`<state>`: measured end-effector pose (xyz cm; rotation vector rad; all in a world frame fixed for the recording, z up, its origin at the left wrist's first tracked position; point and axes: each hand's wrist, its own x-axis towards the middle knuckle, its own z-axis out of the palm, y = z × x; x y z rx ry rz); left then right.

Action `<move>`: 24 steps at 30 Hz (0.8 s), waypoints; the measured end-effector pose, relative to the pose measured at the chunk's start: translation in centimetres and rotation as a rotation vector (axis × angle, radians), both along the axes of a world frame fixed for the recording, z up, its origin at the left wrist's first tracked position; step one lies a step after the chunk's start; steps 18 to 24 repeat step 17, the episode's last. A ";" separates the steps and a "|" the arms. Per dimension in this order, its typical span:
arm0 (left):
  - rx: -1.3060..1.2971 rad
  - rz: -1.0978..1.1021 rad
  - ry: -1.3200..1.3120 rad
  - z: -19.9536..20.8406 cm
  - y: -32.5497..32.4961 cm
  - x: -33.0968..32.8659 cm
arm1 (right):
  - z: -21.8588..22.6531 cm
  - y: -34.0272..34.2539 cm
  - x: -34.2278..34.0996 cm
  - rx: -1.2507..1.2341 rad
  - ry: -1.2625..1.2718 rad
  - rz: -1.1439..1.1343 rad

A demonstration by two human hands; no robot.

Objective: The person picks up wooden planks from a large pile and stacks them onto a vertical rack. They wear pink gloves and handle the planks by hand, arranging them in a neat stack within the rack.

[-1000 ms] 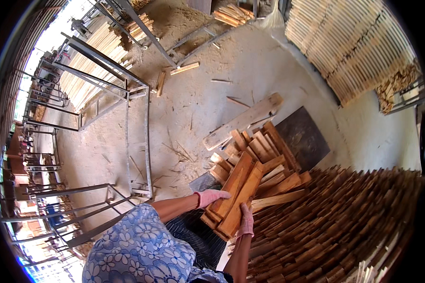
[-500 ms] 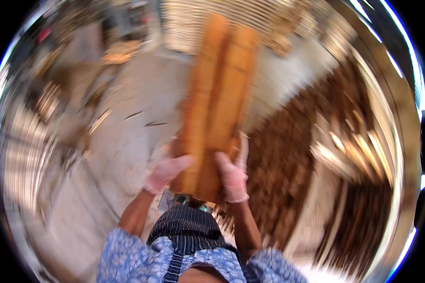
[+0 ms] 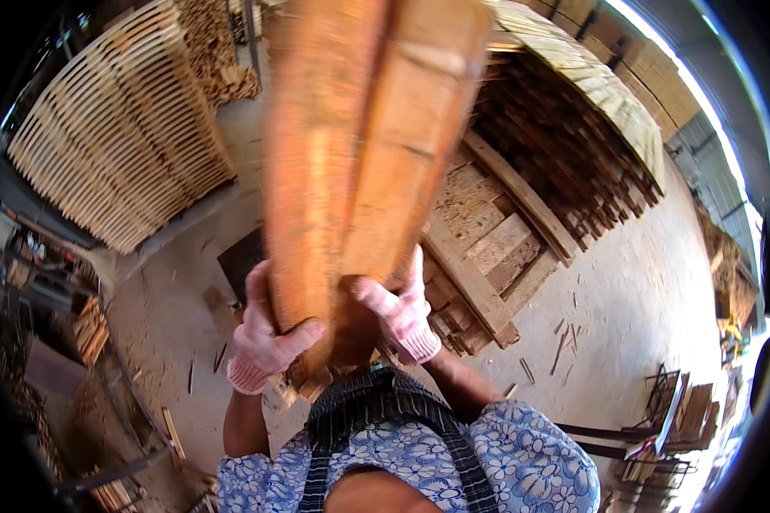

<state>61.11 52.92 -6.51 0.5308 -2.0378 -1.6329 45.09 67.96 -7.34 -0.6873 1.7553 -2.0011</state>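
Observation:
In front of me rise long orange-brown wooden boards, side by side and slightly blurred, their far ends running past the top of the view. My left hand, in a pale pink knitted glove, grips their left edge near the lower end, thumb over the face. On the right edge my right hand, gloved the same way, is closed with its thumb across the second board. Most fingers of both hands are hidden behind the wood. The boards' near ends reach down to my dark striped apron.
At right, a wooden pallet lies on the floor beside a tall stack of dark boards. Pale slatted wood stands at the far left. Scrap sticks litter the concrete, and a metal rack stands at lower right.
My view has swung round to the right, bringing the pallet and board stack ahead. The boards now appear larger and higher in view, still held in both hands.

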 end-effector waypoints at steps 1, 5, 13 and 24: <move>0.026 -0.106 0.034 0.3 0.1 -2.0 | -0.3 1.3 -0.2 0.011 0.007 -0.094; 0.331 -0.423 -0.148 2.9 0.2 -10.3 | 1.0 4.2 -2.6 -0.256 -0.188 -0.341; -0.226 -0.790 -0.345 -2.9 -3.5 -33.7 | -4.3 11.0 -17.5 0.198 -0.035 -0.648; -0.967 -0.557 -0.731 -2.4 0.4 -36.8 | -6.4 11.1 -22.1 0.933 0.030 -0.834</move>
